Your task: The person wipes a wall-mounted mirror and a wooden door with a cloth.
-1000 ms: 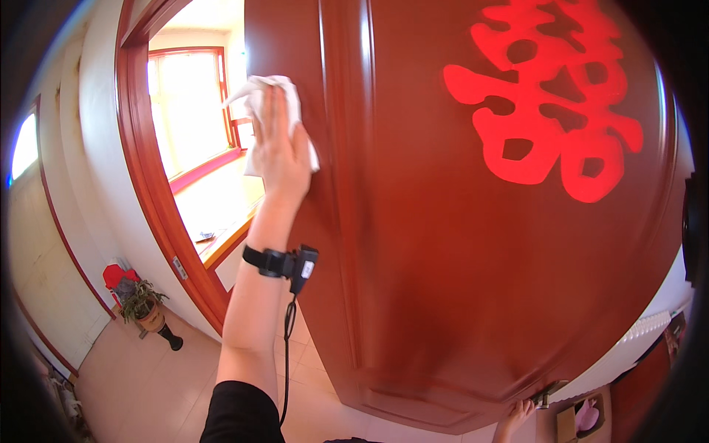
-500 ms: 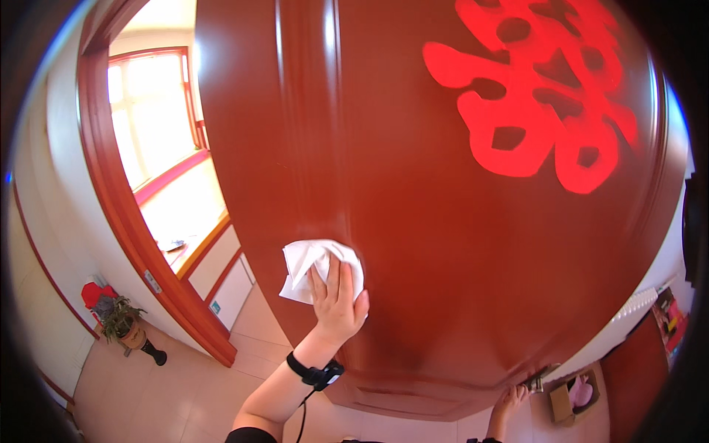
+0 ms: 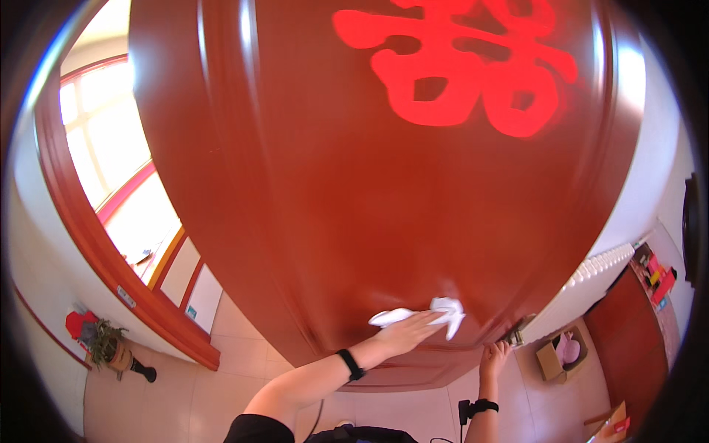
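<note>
**Cloth swept down to the door's foot**

Glossy red-brown wooden door filled the view. Since a second before, the left hand had travelled from top to bottom, fingers flat, pressing the crumpled white cloth beneath their tips; the right hand gripped the edge.

The person's left arm stretches forward and down from the lower edge, a black band around its wrist, the left hand flat with fingers extended, palm pressed down. The right hand reaches lower on the right, fingers curled closed, a black band on that wrist too.
</note>
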Demonstrator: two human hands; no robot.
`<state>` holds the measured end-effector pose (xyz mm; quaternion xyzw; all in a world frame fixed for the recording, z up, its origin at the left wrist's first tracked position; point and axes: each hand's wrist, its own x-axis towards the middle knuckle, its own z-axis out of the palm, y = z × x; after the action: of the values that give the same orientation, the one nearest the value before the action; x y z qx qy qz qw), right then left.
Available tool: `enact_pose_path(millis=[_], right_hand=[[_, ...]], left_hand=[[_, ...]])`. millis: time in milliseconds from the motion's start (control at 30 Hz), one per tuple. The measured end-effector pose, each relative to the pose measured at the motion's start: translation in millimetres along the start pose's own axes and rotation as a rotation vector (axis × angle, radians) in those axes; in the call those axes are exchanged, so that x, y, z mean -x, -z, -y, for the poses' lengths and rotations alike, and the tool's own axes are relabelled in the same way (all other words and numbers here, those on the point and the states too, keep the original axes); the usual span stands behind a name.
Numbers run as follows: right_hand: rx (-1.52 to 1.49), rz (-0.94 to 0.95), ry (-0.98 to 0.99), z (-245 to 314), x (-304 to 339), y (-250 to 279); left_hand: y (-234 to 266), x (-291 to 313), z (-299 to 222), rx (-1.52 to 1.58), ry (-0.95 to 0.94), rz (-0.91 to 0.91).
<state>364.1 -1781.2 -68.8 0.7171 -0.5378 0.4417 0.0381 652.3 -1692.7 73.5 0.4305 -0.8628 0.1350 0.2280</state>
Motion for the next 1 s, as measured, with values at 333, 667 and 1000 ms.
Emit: enact_pose_path(millis=[333,667,1000], right_hand=[[0.039,0.039,0.036,-0.2,-3.6,0.9],[0.113,0.051,0.073,6.4,-7.3,-1.0],[-0.024,0.086,0.121,-6.8,-6.5,-0.1]], left_hand=[[150.4,23.8,33.9,-0.594,0.490,-0.395],[219.6,-110.0,22.0,-0.673,0.442,-0.655],[85.2,-83.6,2.1,-0.566,-0.018,-0.371]])
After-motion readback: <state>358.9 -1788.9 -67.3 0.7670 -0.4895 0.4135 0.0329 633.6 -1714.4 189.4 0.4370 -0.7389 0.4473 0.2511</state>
